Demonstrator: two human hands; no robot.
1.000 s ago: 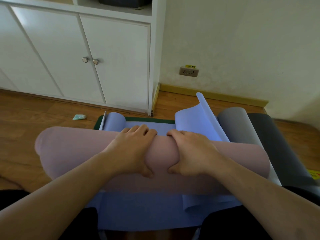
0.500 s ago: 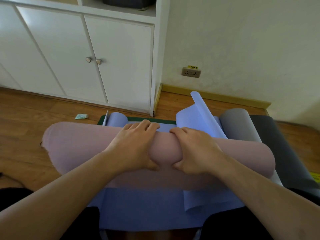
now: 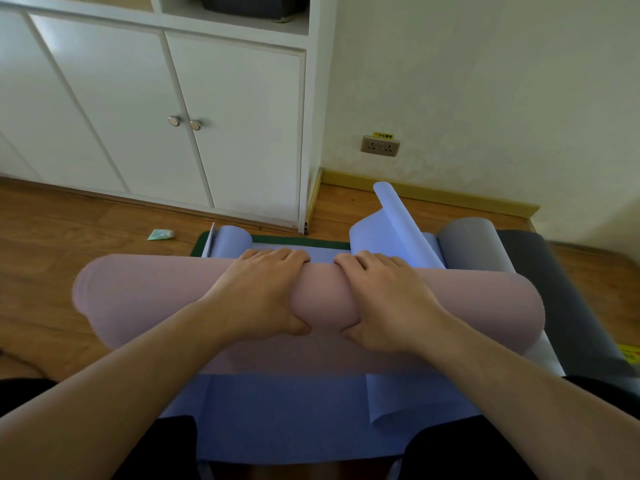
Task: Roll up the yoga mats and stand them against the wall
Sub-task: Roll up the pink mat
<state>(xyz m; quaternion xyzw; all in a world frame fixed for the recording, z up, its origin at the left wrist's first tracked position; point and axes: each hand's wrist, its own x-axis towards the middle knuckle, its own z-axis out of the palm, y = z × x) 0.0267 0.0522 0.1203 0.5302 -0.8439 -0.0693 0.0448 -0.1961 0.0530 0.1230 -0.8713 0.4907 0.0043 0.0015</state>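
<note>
Both hands had crept a little further away from the person over the last second, carrying the pink yoga mat (image 3: 145, 299) roll with them toward the upper part of the frame, so that less of the flat blue strip showed between the knuckles and the green edge beyond. The left hand (image 3: 259, 296) and the right hand (image 3: 384, 299) sat side by side at the middle of the roll, fingers curled over its far side and thumbs pressed into its near side, squeezing the soft foam so it bulged between them; each was clamped on the mat rather than lying flat. The roll lay crosswise at centre frame, fat and nearly complete, resting on the blue yoga mat (image 3: 284, 417), which stayed spread toward the bottom of the frame and curled up at its far corners. To the right lay a grey yoga mat (image 3: 474, 244) and a darker charcoal mat (image 3: 554, 289), both partly unrolled. A green mat edge (image 3: 298, 241) showed just beyond the fingers. Beyond, at upper left, stood the white cabinet (image 3: 138, 116), and at upper right the wall (image 3: 485, 81) with a socket (image 3: 380, 146). Judging by this, the pink roll was close to finished, but none of the mats stood against the wall yet.
</note>
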